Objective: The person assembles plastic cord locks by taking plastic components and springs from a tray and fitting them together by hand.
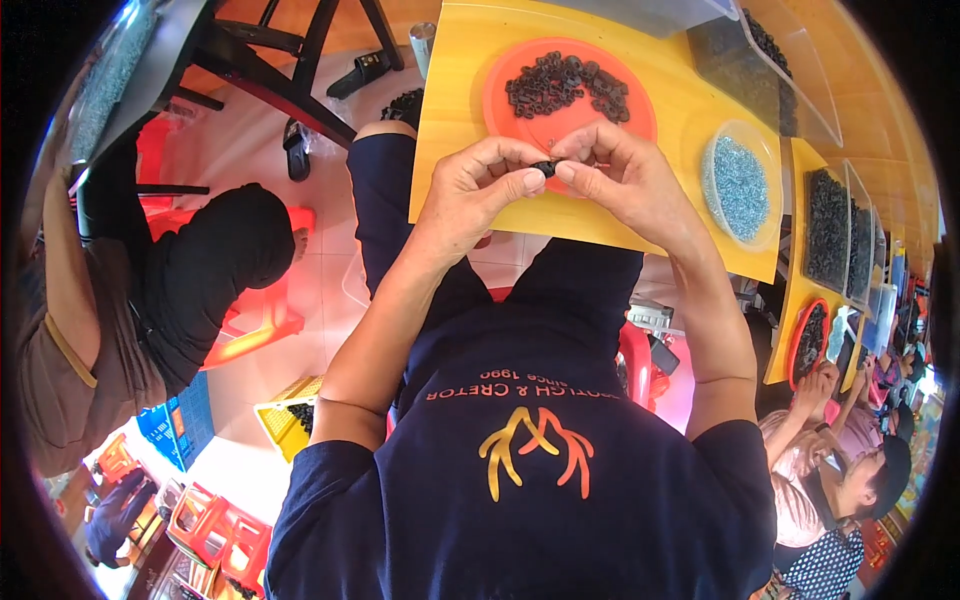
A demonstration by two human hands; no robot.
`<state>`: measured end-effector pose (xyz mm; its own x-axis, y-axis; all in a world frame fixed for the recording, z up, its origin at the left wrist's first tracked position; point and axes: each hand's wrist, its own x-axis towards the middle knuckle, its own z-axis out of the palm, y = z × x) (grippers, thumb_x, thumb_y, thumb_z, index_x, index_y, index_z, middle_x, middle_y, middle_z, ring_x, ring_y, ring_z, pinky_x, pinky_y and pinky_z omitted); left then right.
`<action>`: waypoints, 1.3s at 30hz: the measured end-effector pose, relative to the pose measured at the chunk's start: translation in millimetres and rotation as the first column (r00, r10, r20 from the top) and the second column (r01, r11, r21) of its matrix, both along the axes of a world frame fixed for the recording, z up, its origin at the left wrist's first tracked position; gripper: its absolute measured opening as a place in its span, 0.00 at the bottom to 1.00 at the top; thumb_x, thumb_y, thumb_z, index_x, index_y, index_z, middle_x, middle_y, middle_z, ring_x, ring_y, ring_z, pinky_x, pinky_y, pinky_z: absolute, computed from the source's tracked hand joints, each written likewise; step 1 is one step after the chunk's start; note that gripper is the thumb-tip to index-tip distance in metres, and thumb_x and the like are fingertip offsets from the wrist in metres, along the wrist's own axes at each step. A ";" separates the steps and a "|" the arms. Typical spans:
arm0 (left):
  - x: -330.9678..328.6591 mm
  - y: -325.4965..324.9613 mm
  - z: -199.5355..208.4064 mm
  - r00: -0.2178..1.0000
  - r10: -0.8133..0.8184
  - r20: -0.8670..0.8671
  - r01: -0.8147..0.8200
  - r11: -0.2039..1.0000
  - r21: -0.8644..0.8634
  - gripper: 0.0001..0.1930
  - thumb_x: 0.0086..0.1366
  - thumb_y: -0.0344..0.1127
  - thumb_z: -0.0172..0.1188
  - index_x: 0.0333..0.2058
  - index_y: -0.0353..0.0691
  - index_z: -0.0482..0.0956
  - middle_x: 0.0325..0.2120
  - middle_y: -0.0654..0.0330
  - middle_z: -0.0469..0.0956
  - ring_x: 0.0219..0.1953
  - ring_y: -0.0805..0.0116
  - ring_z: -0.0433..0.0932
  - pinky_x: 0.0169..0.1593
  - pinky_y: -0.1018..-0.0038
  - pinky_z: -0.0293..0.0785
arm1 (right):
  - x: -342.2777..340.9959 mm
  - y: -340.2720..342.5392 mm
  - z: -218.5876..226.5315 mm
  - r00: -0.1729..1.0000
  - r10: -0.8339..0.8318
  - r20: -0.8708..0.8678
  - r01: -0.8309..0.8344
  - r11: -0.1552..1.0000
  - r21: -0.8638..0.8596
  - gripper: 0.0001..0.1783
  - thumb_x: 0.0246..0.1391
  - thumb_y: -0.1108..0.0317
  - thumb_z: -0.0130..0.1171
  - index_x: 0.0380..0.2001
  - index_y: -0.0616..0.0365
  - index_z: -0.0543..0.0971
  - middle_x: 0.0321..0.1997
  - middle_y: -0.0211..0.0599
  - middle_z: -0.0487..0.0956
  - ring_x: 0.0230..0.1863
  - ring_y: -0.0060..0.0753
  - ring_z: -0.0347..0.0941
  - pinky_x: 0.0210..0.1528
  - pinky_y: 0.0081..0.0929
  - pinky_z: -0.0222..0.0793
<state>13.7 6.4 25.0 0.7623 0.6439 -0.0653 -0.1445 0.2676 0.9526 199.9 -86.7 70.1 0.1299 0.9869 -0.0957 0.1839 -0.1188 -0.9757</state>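
Note:
Above the near edge of an orange-red plate (570, 127), my two hands meet around one small black part (546, 168). My left hand (480, 190) pinches it between thumb and fingertips. My right hand (625, 180) is closed at the part's other end, thumb against the fingers; whether it also holds a second tiny piece is too small to tell. Several like black parts (565, 85) lie heaped on the plate's far side. To the right stands a clear round tub (708, 190) of small silvery-blue pieces (740, 180).
The plate and tub rest on a yellow tabletop (455, 105). Clear bins (735, 75) of black parts stand at the far right. Another person (215, 250) sits close on my left, and several people (820, 490) sit to the right. A yellow crate (270, 415) is on the floor.

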 end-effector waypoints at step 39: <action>9.4 6.9 31.6 0.998 0.004 -0.061 0.042 0.683 0.729 0.16 0.58 0.26 0.65 0.46 0.34 0.77 0.42 0.50 0.80 0.42 0.56 0.82 0.44 0.68 0.78 | -9.0 -0.6 -24.2 0.467 0.159 -0.870 -0.258 0.965 0.038 0.23 0.67 0.53 0.51 0.55 0.59 0.72 0.54 0.39 0.76 0.57 0.35 0.74 0.58 0.43 0.72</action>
